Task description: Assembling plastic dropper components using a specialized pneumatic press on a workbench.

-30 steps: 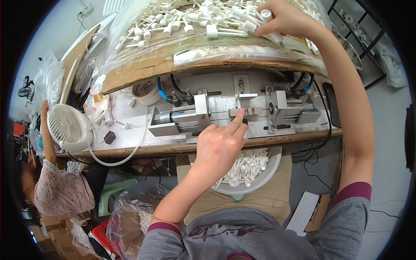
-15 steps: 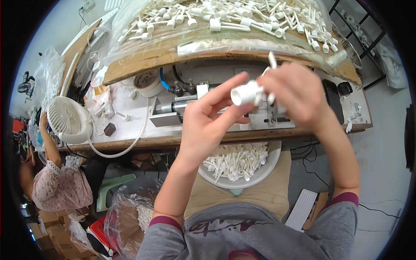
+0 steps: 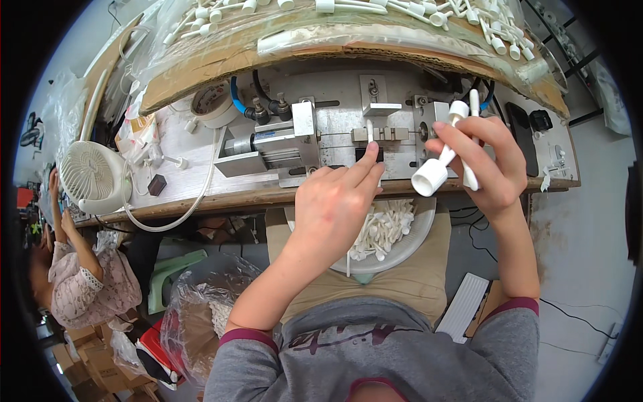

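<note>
Right grip [image 3: 485, 157] pinches white capped sticks [image 3: 430, 177], fanned unevenly, beside the metalwork near the worktop's [image 3: 191, 191] front edge; a loosened finger could drop one. Left grip [image 3: 338, 204]: index extended, tip apparently touching a white stem [image 3: 370, 127] laid across the notched metal block [image 3: 396, 134]; cannot tell whether the curled fingers hold anything. Off-centre pressure might skew the stem. Cylinder unit [image 3: 284, 144] left of block: if it strokes now, fingertip may be caught. Basin [image 3: 423, 234] below could catch strays, mixing pieces.
</note>
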Motion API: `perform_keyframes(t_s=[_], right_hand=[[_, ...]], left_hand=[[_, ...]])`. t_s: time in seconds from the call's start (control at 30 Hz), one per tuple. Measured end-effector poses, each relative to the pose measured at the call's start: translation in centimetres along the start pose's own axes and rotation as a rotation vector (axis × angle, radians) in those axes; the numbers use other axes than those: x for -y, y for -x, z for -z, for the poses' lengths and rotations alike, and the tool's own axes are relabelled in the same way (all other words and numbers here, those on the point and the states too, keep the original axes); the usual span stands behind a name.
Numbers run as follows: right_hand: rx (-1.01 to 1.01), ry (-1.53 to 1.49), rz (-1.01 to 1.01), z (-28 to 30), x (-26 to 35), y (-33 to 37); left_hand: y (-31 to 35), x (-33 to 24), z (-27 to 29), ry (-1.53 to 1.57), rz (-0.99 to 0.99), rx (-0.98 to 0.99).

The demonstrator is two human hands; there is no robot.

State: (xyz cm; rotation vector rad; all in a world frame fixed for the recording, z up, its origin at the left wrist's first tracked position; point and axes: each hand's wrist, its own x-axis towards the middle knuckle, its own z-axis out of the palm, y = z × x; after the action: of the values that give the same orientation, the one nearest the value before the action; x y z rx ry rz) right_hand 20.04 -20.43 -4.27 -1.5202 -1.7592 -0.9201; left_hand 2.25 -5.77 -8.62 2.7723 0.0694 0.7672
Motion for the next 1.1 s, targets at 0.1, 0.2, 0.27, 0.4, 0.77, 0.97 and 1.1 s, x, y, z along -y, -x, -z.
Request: perform_keyframes(t_s=[0.1, 0.2, 0.27, 0.4, 0.77, 0.97, 1.1], right_hand=[[0.011, 0.039, 0.007, 0.3, 0.1, 0.3], [-0.001, 0.093, 0.055, 0.4, 0.1, 0.7], [0.008, 0.149, 0.105, 0.5, 0.1, 0.7], [0.040, 0.240, 0.196, -0.1, 1.0, 0.5], [-0.124, -0.380, -0.750, 0.8, 1.5, -0.9], [-0.036, -0.836, -1.260, 1.7, 3.6, -0.8], [-0.017, -0.948, -1.397, 1.6, 4.0, -0.8]], left_hand=[[-0.8, 0.1, 0.4, -0.011, 0.069, 0.027], [-0.9, 0.1, 0.2, 0.022, 0.069, 0.057], [-1.0, 0.3, 0.5, 0.062, 0.075, 0.047], [-1.4, -0.7, 2.5, 0.727, 0.221, 0.004], [-0.1, -0.3, 1.6, 0.162, 0.025, -0.139], [-1.1, 0.2, 0.2, -0.031, -0.005, 0.013], [-1.4, 0.4, 0.1, -0.057, 0.006, 0.078]])
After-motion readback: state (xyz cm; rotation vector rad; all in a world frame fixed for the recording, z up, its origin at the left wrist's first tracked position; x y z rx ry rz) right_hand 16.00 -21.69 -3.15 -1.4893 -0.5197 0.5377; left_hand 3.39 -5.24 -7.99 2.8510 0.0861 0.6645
